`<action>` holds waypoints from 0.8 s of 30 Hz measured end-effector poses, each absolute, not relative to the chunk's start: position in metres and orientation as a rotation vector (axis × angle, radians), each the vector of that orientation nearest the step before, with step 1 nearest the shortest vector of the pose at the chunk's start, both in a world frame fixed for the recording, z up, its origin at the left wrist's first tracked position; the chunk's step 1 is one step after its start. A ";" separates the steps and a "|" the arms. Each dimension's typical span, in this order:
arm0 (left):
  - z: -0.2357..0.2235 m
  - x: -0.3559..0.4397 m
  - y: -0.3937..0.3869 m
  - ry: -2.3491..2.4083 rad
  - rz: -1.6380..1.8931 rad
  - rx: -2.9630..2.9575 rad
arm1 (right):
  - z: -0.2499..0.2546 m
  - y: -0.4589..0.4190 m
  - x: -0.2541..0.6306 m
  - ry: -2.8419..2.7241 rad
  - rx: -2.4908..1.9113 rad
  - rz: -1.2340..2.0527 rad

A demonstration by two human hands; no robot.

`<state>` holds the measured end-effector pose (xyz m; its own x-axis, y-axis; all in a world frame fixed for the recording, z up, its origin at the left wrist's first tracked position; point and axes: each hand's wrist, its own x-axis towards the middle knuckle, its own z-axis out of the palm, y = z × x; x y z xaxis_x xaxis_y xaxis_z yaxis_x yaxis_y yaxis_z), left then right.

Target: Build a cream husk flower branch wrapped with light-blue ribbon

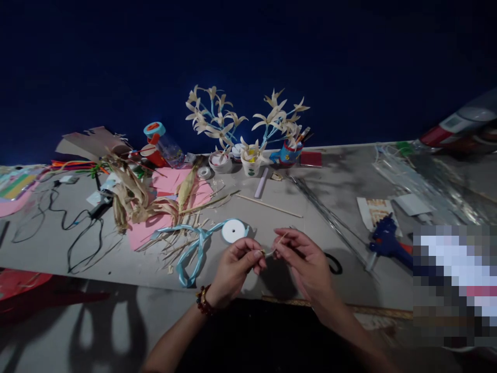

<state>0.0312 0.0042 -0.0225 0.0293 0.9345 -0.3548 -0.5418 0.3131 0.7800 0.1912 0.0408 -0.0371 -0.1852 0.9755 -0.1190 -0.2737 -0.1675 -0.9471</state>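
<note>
Both my hands meet over the table's front edge, fingers pinched. Between them runs a thin pale strip [271, 253], which looks like dried corn husk. My left hand [243, 261], with a beaded bracelet at the wrist, pinches one end. My right hand [305, 259] grips the other end, and a bit of it sticks up past the fingertips. Just behind my left hand lies a white ribbon spool [228, 233]. Light blue ribbon [190, 264] loops on the table to its left. Part of a black ring shape [334, 263] shows beside my right hand.
Husk flowers on blue stems [217, 122] stand in cups at the back. Dried corn husks [134, 199] and pink paper [135, 235] lie left. On the right are metal wires [330, 220], a blue glue gun [388, 238] and plastic bags [438, 181]. Black cables [103, 243] trail at left.
</note>
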 end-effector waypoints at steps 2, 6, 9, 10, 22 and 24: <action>-0.023 0.031 0.004 0.979 1.216 0.508 | -0.036 0.040 0.191 -1.166 -1.041 1.404; -0.027 0.031 0.004 0.967 1.224 0.533 | -0.029 0.038 0.191 -1.571 -1.090 0.909; -0.030 0.030 0.003 0.970 1.246 0.576 | -0.022 0.040 0.193 -1.861 -1.003 0.580; -0.031 0.030 0.003 0.974 1.251 0.598 | -0.021 0.040 0.193 -1.917 -0.970 0.524; -0.034 0.030 -0.002 1.012 1.267 0.691 | -0.021 0.038 0.202 -2.135 -0.841 0.230; -0.035 0.030 -0.002 1.029 1.275 0.725 | -0.021 0.037 0.203 -2.139 -0.832 0.213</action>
<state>0.0301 -0.0016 -0.0351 -0.0191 0.9777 -0.2092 -0.4107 0.1831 0.8932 0.2029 0.0374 -0.0211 -0.4527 0.6282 0.6328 0.4909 0.7680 -0.4113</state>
